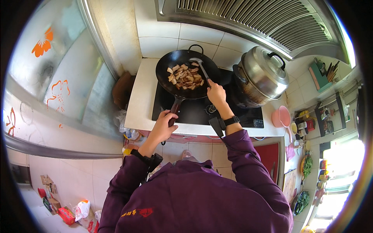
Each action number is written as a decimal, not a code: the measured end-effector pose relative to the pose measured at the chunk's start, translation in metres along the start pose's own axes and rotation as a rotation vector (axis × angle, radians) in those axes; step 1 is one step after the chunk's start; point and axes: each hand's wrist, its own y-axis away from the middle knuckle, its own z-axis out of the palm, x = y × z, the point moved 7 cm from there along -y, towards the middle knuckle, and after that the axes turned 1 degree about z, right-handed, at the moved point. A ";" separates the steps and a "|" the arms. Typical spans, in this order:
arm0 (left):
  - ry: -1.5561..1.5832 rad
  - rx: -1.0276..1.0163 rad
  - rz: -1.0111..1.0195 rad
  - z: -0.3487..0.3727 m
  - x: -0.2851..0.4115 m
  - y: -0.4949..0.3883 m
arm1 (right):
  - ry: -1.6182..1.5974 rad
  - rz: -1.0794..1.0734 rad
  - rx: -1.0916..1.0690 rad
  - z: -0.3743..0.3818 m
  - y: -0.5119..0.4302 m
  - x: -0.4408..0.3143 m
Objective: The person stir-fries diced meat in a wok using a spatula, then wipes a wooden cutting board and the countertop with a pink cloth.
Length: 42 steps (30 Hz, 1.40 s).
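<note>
A black wok sits over the left side of a black glass cooktop. Browned slices of meat lie heaped in its middle. My left hand is wrapped around the wok's dark wooden handle, which points towards me. In my right hand is the handle of a metal spatula. The spatula's head rests inside the wok, at the far right edge of the meat. Both my wrists bear black straps.
A large lidded metal steamer pot stands on the cooktop's right side. Beyond it a pink plastic ladle lies on the counter. The range hood overhangs the back. On the left is a sliding glass door. Leafy greens sit far right.
</note>
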 end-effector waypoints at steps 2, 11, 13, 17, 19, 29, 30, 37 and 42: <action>-0.002 0.003 -0.013 -0.001 0.000 0.001 | -0.019 -0.005 -0.024 0.002 0.004 0.005; -0.012 0.003 -0.005 0.001 -0.001 0.000 | -0.002 -0.204 -0.033 -0.010 0.008 -0.023; 0.001 -0.001 0.017 0.001 0.000 -0.001 | 0.059 -0.224 -0.083 -0.005 0.008 -0.028; 0.030 -0.011 -0.021 0.003 -0.005 0.000 | 0.154 -0.279 -0.142 -0.011 0.018 -0.019; 0.046 -0.007 -0.012 0.003 -0.006 0.000 | 0.197 -0.243 -0.141 -0.023 0.025 -0.012; 0.026 -0.010 -0.057 0.003 -0.005 -0.001 | 0.035 -0.059 -0.227 -0.051 0.049 0.002; 0.014 -0.012 -0.052 0.003 -0.004 -0.001 | 0.015 -0.047 -0.213 -0.045 0.046 0.000; 0.055 0.000 -0.036 0.003 -0.003 0.001 | -0.073 -0.021 -0.157 -0.039 0.046 -0.004; 0.049 0.008 -0.030 0.004 -0.005 0.001 | -0.018 -0.094 -0.075 -0.019 0.039 -0.021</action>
